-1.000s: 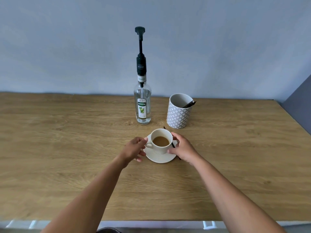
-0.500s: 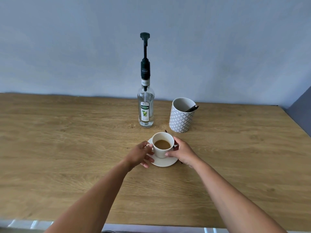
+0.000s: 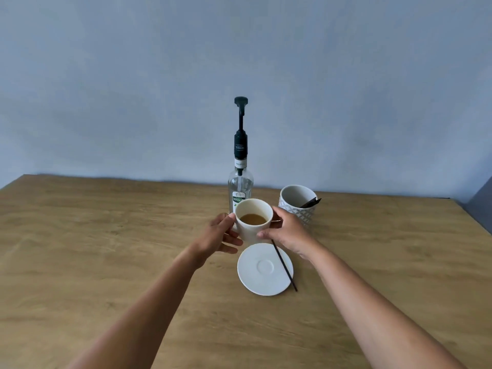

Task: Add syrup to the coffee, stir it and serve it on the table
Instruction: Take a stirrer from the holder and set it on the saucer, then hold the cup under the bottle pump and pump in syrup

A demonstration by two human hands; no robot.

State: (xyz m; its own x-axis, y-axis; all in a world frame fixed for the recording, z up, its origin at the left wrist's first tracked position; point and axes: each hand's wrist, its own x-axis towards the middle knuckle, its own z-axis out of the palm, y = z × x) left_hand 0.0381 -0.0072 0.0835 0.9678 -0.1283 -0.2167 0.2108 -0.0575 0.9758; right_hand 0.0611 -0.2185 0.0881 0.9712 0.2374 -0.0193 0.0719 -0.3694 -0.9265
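A: Where is the coffee cup (image 3: pixel 254 221)?
B: Off its saucer (image 3: pixel 265 269) and held above the bench (image 3: pixel 106 249), in front of the syrup bottle's lower part. It is a smooth white cup with a round rim, and the coffee (image 3: pixel 253 219) inside is a light brown.

A: Who has hold of it?
B: Both hands. The left hand (image 3: pixel 218 235) is against the cup's left side, fingers curled round it; the handle is hidden there. The right hand (image 3: pixel 288 234) presses on the right side, its fingers (image 3: pixel 266 233) closed against the wall of the cup.

A: And the saucer?
B: A flat round white plate with a shallow ring in the middle, lying bare on the bench just nearer than the cup. A thin dark stirrer (image 3: pixel 284 266) lies slanted across its right edge, its near tip on the wood.

A: The syrup bottle (image 3: pixel 240 187)?
B: Clear glass, upright, with a tall black pump (image 3: pixel 241 129) on top and a green and white label.

A: Anything else?
B: A cylindrical mug (image 3: pixel 298 206), white with a grey lattice pattern, just right of the bottle, holding dark sticks (image 3: pixel 311 202). The bench is pale grained wood, against a plain grey-blue wall (image 3: pixel 239 62).
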